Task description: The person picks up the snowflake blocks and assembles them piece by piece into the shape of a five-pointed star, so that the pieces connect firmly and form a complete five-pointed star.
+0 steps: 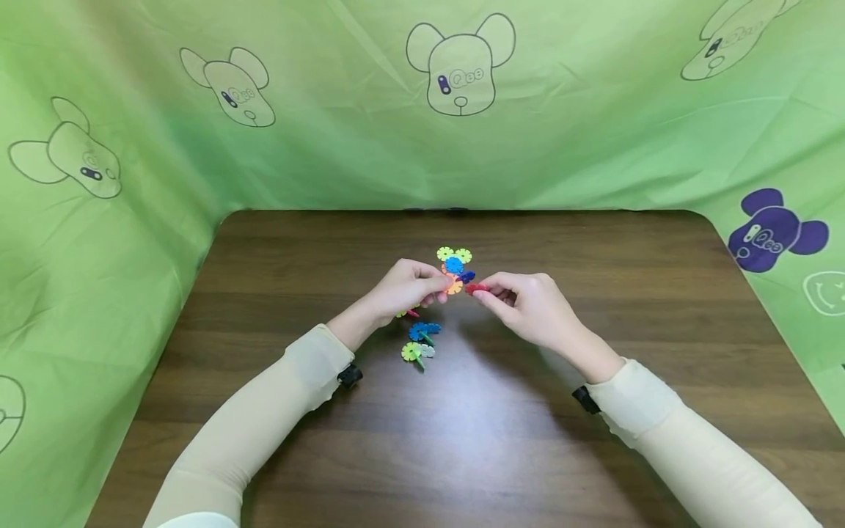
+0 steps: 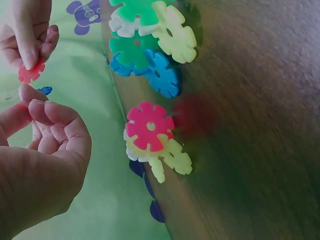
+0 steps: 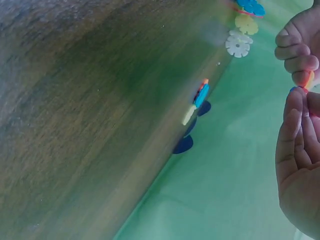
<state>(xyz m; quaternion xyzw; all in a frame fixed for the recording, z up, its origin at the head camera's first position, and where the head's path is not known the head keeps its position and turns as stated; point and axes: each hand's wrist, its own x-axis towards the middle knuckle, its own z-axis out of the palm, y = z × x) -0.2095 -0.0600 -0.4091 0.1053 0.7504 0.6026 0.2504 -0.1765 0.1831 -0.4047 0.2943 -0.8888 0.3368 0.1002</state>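
Between thumb and fingers, my left hand (image 1: 411, 287) pinches an orange notched plastic disc (image 1: 455, 286). A dark blue notched disc (image 1: 467, 277) stands out edge-on from its right side. My right hand (image 1: 531, 304) pinches a red notched disc (image 1: 474, 289) by its right edge, close beside the dark blue one. The left wrist view shows this red disc (image 2: 31, 74) below the right hand's fingertips, with the blue disc (image 2: 45, 90) just under it. In the right wrist view the fingers hide most of both pieces.
Behind the hands, a blue disc (image 1: 452, 265) and two yellow-green discs (image 1: 463, 255) lie on the brown table (image 1: 594, 440). Nearer are joined clusters: blue with green (image 1: 418, 331), and yellow-green with white (image 1: 411, 352). A pink disc (image 2: 150, 127) sits partly behind the left hand. Green cloth (image 1: 343, 147) surrounds the table.
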